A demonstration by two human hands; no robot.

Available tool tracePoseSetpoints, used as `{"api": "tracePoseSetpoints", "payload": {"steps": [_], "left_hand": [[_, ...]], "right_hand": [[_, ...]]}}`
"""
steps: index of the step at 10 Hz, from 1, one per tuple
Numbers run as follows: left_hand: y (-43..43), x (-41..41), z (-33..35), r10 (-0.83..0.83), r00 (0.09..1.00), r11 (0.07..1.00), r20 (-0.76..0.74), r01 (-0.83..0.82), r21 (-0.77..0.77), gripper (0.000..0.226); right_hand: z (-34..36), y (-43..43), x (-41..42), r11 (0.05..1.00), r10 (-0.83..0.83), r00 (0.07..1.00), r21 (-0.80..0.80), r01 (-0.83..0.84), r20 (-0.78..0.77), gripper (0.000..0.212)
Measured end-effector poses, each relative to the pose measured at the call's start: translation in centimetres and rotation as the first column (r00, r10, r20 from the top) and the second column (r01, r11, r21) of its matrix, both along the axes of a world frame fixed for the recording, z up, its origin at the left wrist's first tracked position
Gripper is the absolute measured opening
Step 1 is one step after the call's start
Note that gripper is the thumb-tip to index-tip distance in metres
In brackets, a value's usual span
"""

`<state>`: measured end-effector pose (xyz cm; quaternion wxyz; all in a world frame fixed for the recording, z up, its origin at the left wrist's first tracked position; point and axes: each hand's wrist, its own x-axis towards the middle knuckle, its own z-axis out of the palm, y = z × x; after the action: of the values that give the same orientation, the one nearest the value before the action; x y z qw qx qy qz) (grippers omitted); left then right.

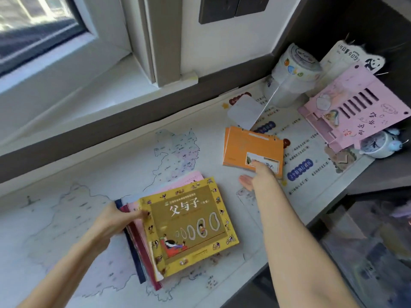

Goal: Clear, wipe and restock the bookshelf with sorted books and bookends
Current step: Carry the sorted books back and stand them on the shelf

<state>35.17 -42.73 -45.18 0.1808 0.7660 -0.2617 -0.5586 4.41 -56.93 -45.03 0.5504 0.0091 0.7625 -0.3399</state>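
Counter (66,196) fills most of the view from 8 o'clock to 3 o'clock, its top printed with a pale map and, toward 3 o'clock, coloured text labels. A window (37,25) with a white sill takes the 10 o'clock corner.

A stack of books (142,247) lies flat on the counter at 6 o'clock, spines toward 8 o'clock. On top is a yellow book (191,227) with a brown panel and white characters; pink, maroon and dark blue edges show beneath it.

A pink slotted stand (347,112) leans tilted at 2 o'clock, with handwriting on its face. A paper with a panda drawing (347,58) stands just behind it.

Orange booklets (244,145), at least two stacked, lie flat just right of centre at 3 o'clock, well apart from the book stack.

A clear tub (289,90) stands at 1 o'clock, and a roll of patterned tape (298,61) sits on it.

The left hand (111,221) comes in from 7 o'clock and grips the stack at its spine edge, thumb on the yellow cover. The right hand (260,174) reaches from 5 o'clock with its fingers laid on the near edge of the orange booklets. Its thumb is spread away over the counter, clasping nothing.

A white card (243,111) lies at 1 o'clock, beyond the booklets. A small white alarm clock (378,145) sits at the far 3 o'clock edge, partly under the pink stand.
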Motion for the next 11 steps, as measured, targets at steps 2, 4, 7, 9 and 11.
{"api": "tracePoseSetpoints", "payload": {"steps": [2,4,7,9,11], "left_hand": [[1.1,6.5,0.6,0.015,0.999,0.995,0.038,-0.019,0.101,0.041],[1.6,6.6,-0.5,0.1,0.985,0.993,0.139,-0.107,0.045,0.085],[3.1,4.3,-0.8,0.209,0.968,0.978,0.141,-0.208,-0.028,0.068],[3.8,4.8,-0.5,0.241,0.968,0.969,0.072,-0.237,-0.062,0.072],[7.8,4.8,-0.6,0.315,0.948,0.928,0.036,-0.3,-0.22,0.07]], "right_hand": [[-0.7,-1.0,1.2,0.996,-0.065,0.998,-0.069,0.064,-0.012,0.018],[-0.5,-3.1,1.6,0.908,-0.387,0.915,0.123,0.399,-0.114,0.017],[-2.5,1.3,1.8,0.926,-0.324,0.946,-0.209,0.315,-0.008,0.026],[-1.4,9.7,3.2,0.865,0.486,0.619,0.239,-0.441,-0.617,0.03],[0.4,14.9,8.9,0.476,0.618,0.088,0.283,-0.833,-0.781,0.049]]}}
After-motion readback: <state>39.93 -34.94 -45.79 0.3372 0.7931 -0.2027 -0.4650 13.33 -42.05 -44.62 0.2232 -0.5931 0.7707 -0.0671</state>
